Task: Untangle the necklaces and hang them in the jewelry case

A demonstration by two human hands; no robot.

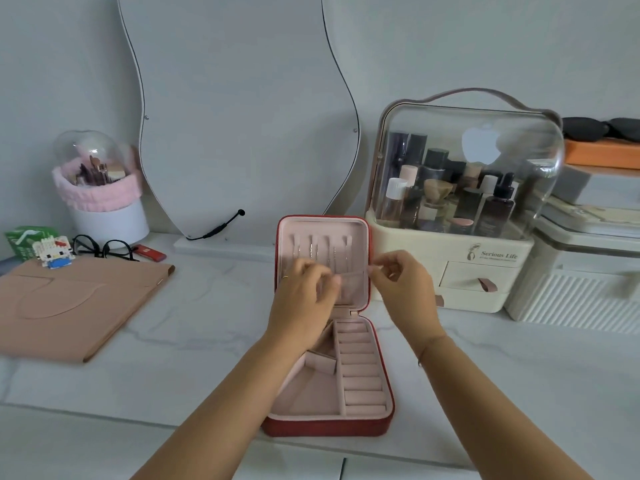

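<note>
We are leaning over a white marbled counter (207, 306) set against a pale wall, with a wavy mirror (242, 116) behind and a clear-domed cosmetics organizer (450, 258) to the right. The red jewelry case (329, 427) is lying open in the middle of the counter, its base flat and its lid (322, 228) standing upright. The necklaces (313, 252) are hanging as thin chains down the lid's pink lining, their lower ends dropping behind the pocket (353, 282) across the lid's lower part.

We are stretching both forearms forward over the case's base, wrists raised. Our left hand (303, 289) is hovering in front of the lid's left half, knuckles up, its fingers curling in and pinching the pocket's upper edge. Our right hand (401, 280) is sitting just beside the lid's right rim, thumb and forefinger closing on the pocket's right end, the other fingers folding loosely. We cannot tell whether either pinch is also catching a chain.
</note>
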